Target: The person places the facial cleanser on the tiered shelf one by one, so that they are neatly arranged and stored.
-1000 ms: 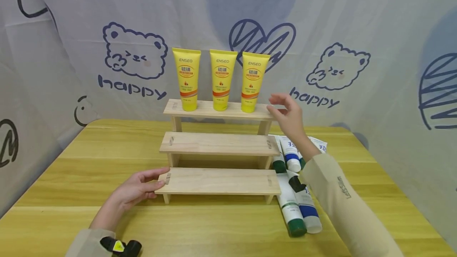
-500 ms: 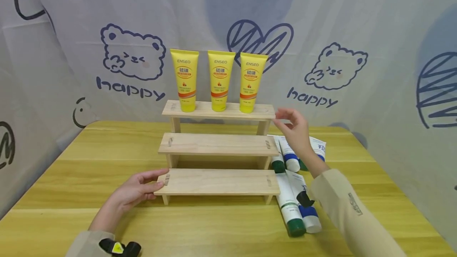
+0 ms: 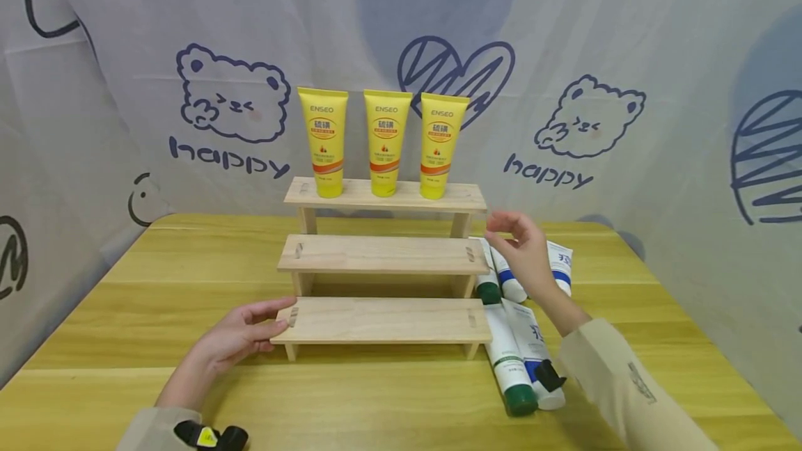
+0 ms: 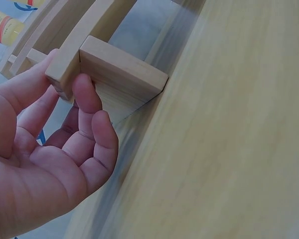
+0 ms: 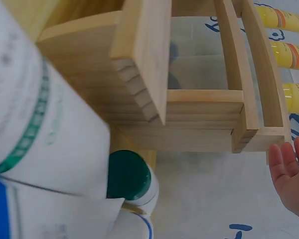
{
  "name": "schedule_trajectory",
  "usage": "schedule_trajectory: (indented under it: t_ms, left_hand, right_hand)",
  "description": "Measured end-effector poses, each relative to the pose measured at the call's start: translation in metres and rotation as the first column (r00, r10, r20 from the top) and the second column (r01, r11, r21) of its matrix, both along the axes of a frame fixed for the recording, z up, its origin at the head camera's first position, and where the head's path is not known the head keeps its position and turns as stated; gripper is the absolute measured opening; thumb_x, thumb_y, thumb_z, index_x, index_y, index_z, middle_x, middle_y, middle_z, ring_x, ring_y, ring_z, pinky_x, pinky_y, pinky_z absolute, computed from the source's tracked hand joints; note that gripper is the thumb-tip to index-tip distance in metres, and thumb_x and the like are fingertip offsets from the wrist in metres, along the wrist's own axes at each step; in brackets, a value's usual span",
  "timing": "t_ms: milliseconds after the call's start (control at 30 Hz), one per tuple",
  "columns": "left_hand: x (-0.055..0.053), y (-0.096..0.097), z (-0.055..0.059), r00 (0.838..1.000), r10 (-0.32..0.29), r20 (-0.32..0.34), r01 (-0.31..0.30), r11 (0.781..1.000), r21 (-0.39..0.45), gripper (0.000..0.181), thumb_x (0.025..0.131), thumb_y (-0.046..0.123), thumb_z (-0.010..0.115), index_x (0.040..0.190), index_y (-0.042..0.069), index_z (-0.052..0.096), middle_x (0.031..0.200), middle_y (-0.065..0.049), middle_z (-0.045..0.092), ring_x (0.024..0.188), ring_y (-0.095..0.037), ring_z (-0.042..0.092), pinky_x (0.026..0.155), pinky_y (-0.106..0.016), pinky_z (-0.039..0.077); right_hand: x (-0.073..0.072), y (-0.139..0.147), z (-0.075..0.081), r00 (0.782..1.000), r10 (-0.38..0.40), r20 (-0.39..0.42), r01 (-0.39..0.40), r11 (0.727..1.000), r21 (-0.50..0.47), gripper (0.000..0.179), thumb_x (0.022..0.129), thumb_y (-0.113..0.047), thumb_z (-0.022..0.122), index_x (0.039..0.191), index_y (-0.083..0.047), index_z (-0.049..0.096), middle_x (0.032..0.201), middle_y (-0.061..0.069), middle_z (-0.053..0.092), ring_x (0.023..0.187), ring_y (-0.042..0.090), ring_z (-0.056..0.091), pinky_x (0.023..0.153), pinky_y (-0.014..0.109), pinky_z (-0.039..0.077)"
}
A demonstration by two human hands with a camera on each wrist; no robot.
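A three-tier wooden stand (image 3: 383, 319) stands on the table, with three yellow squeeze tubes (image 3: 384, 145) upright in a row on its top step. My left hand (image 3: 232, 339) grips the left end of the lowest step. In the left wrist view, the thumb and fingers (image 4: 87, 94) pinch the end of that board. My right hand (image 3: 526, 252) is just off the stand's right side, below the top step, its fingers loosely bent and holding nothing. Beneath it lie white squeeze tubes with green or blue ends, partly hidden by the hand and forearm.
Right of the stand, a white tube with a green cap (image 3: 510, 367) lies beside a blue-banded tube (image 3: 523, 326). Several more tubes (image 3: 560, 259) lie behind them. A printed cloth (image 3: 351, 19) hangs at the back of the wooden table (image 3: 156, 277).
My right hand has moved down and slightly right from beside the top step toward the white tubes. The left hand keeps its grip; the stand and yellow tubes stay in place.
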State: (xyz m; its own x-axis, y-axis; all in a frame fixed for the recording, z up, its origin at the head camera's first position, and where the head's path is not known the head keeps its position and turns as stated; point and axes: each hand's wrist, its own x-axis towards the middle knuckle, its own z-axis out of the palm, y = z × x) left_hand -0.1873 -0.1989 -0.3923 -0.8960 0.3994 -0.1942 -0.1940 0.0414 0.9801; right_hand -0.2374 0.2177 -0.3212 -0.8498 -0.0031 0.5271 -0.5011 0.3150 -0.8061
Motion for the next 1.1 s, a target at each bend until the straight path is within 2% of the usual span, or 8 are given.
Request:
schedule_trajectory:
  t_ms: [200,433,600,700,733,800,833,1100]
  left_hand:
    - [0.000,0.000,0.001,1.000,0.002,0.000,-0.002,1.000,0.010,0.043,0.086,0.016,0.061,0.128,0.010,0.051,0.117,-0.006,0.042,0.082,-0.013,0.047,0.067,-0.027,0.046]
    - [-0.001,0.001,-0.001,1.000,0.005,0.003,-0.005,1.000,0.005,0.042,0.085,0.017,0.062,0.126,0.012,0.053,0.116,-0.006,0.043,0.081,-0.013,0.047,0.067,-0.027,0.046]
    - [-0.001,0.001,-0.001,1.000,0.009,0.005,-0.009,1.000,0.007,0.042,0.086,0.016,0.062,0.126,0.011,0.052,0.114,-0.006,0.044,0.079,-0.012,0.047,0.066,-0.027,0.046]
    - [-0.001,0.001,0.000,1.000,0.001,0.002,-0.001,1.000,0.014,0.044,0.086,0.016,0.061,0.128,0.009,0.050,0.114,-0.006,0.044,0.079,-0.012,0.047,0.066,-0.027,0.046]
    - [-0.001,0.001,0.000,1.000,0.000,0.004,-0.001,1.000,0.016,0.044,0.086,0.016,0.061,0.128,0.009,0.050,0.114,-0.006,0.044,0.079,-0.012,0.048,0.066,-0.026,0.046]
    - [0.000,0.001,0.000,1.000,-0.003,0.005,0.003,1.000,0.020,0.044,0.086,0.016,0.060,0.129,0.009,0.049,0.115,-0.006,0.044,0.079,-0.012,0.048,0.066,-0.027,0.046]
    - [0.000,0.001,0.000,1.000,0.000,0.010,0.000,1.000,0.021,0.044,0.086,0.016,0.061,0.128,0.009,0.050,0.115,-0.006,0.044,0.079,-0.012,0.048,0.066,-0.027,0.046]
    - [0.000,0.000,0.000,1.000,-0.008,0.008,0.008,0.999,0.034,0.038,0.086,0.015,0.061,0.124,0.014,0.055,0.115,-0.005,0.044,0.076,-0.011,0.047,0.065,-0.025,0.046]
  right_hand:
    - [0.012,0.006,-0.009,0.997,-0.007,0.077,0.005,1.000,0.027,0.029,0.085,-0.004,0.060,0.111,0.005,0.051,0.104,0.021,0.056,0.089,0.009,0.054,0.074,0.017,0.045]
    - [0.030,0.014,-0.015,0.974,0.028,0.224,-0.014,0.998,-0.065,0.031,0.086,-0.005,0.058,0.114,0.006,0.048,0.103,0.015,0.055,0.088,0.010,0.055,0.071,0.022,0.048]
    - [0.030,0.028,-0.035,0.982,0.122,0.143,-0.106,0.987,-0.117,0.026,0.084,-0.005,0.061,0.108,0.002,0.054,0.100,0.015,0.058,0.087,0.010,0.056,0.069,0.022,0.049]
    - [0.035,0.034,-0.040,0.986,0.104,0.127,-0.094,0.992,-0.089,0.026,0.082,-0.003,0.063,0.105,0.003,0.055,0.097,0.016,0.059,0.085,0.010,0.057,0.068,0.021,0.049]
    - [0.042,0.031,-0.035,0.987,0.051,0.155,-0.046,0.998,-0.037,0.026,0.081,-0.002,0.062,0.105,0.005,0.054,0.097,0.017,0.059,0.084,0.010,0.057,0.069,0.020,0.048]
    - [0.046,0.034,-0.037,0.983,0.032,0.180,-0.031,0.999,-0.008,0.025,0.082,0.000,0.061,0.105,0.007,0.053,0.096,0.016,0.059,0.084,0.010,0.057,0.070,0.019,0.048]
    - [0.051,0.034,-0.035,0.978,-0.001,0.210,-0.006,1.000,0.030,0.026,0.082,-0.001,0.061,0.105,0.008,0.052,0.096,0.016,0.058,0.085,0.010,0.056,0.071,0.019,0.047]
    - [0.066,0.040,-0.040,0.938,-0.023,0.347,-0.008,0.996,0.089,0.028,0.084,-0.002,0.060,0.109,0.009,0.051,0.104,0.023,0.055,0.090,0.014,0.055,0.074,0.020,0.046]
